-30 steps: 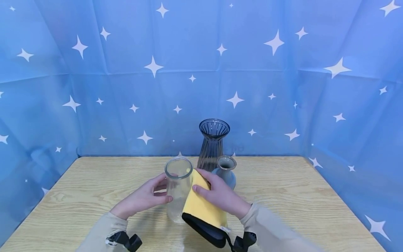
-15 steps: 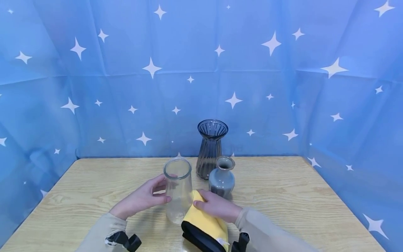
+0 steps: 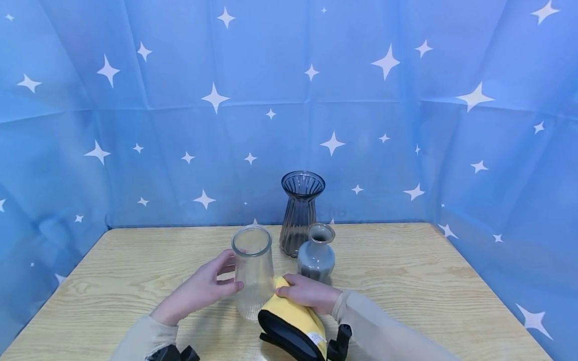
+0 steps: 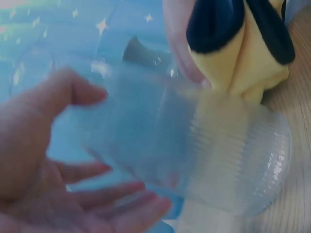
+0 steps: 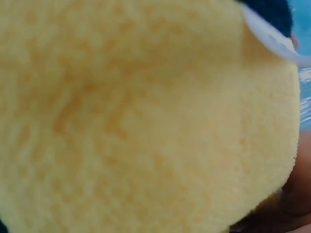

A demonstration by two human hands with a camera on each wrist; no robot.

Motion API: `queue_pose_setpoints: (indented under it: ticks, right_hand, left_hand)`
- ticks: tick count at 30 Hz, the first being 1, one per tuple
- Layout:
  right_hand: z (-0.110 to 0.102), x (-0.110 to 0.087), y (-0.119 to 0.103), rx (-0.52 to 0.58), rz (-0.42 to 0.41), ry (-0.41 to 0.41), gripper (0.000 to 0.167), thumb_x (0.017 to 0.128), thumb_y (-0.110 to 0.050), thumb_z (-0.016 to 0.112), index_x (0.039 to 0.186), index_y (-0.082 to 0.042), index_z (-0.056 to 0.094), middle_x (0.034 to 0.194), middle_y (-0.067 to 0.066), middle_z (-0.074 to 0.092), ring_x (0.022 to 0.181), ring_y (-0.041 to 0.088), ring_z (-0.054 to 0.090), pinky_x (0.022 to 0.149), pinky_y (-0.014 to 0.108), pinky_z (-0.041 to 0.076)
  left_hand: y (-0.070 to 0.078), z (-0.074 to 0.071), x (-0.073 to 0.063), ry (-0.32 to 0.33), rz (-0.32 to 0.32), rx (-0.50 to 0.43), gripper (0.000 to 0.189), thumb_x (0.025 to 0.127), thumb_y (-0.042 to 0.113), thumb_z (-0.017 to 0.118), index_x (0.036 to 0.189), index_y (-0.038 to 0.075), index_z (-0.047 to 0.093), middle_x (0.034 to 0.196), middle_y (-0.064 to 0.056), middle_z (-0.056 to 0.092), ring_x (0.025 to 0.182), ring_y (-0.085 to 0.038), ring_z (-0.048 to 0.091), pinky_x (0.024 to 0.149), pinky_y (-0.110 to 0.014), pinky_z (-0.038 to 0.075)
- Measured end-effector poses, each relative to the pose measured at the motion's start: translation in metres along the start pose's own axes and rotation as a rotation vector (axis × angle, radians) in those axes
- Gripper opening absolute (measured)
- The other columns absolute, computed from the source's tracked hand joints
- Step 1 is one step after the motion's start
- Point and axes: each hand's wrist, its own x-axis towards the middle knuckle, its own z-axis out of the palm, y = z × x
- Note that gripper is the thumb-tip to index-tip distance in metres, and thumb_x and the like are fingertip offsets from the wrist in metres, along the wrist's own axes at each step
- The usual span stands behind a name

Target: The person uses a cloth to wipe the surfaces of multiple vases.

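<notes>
A clear ribbed glass vase (image 3: 254, 288) stands upright at the middle of the table. My left hand (image 3: 205, 288) holds it from the left, thumb on the near side and fingers behind; in the left wrist view the thumb and fingers straddle the glass (image 4: 141, 131). From the right, my right hand (image 3: 310, 292) pinches a folded yellow cloth (image 3: 295, 313) with black edging, thumb on top. The cloth's upper end meets the vase's lower right side, and its black edge hangs toward me. Yellow cloth (image 5: 146, 121) fills most of the right wrist view, hiding most of that hand.
Behind my right hand stands a small blue-grey ceramic vase (image 3: 316, 260). A tall smoky fluted glass vase (image 3: 298, 223) is just behind it to the left. The wooden table (image 3: 406, 301) ends at a blue star-patterned curtain (image 3: 253, 125).
My right hand has moved the cloth down along the vase's right side and toward me, uncovering the ceramic vase. My left hand keeps its hold on the clear vase.
</notes>
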Motion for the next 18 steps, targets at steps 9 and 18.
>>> queue_pose_setpoints:
  ticks: [9,18]
  right_hand:
    - [0.002,-0.002,-0.001,-0.024,-0.049,0.064,0.037,0.095,-0.017,0.058,0.126,0.001,0.047,0.103,0.01,0.056,0.088,0.021,0.058,0.078,0.037,0.05]
    - [0.007,-0.011,-0.011,-0.141,-0.215,0.218,0.051,0.091,-0.023,0.064,0.132,0.0,0.045,0.115,0.013,0.057,0.092,0.022,0.058,0.075,0.038,0.05]
  left_hand:
    - [0.017,0.016,-0.007,0.138,-0.005,0.062,0.056,0.084,0.016,0.075,0.131,0.003,0.047,0.122,-0.017,0.054,0.113,-0.039,0.054,0.089,-0.047,0.052]
    - [0.013,0.019,-0.001,0.23,0.006,0.028,0.049,0.08,0.016,0.079,0.121,0.006,0.054,0.122,-0.017,0.057,0.116,-0.04,0.054,0.09,-0.051,0.051]
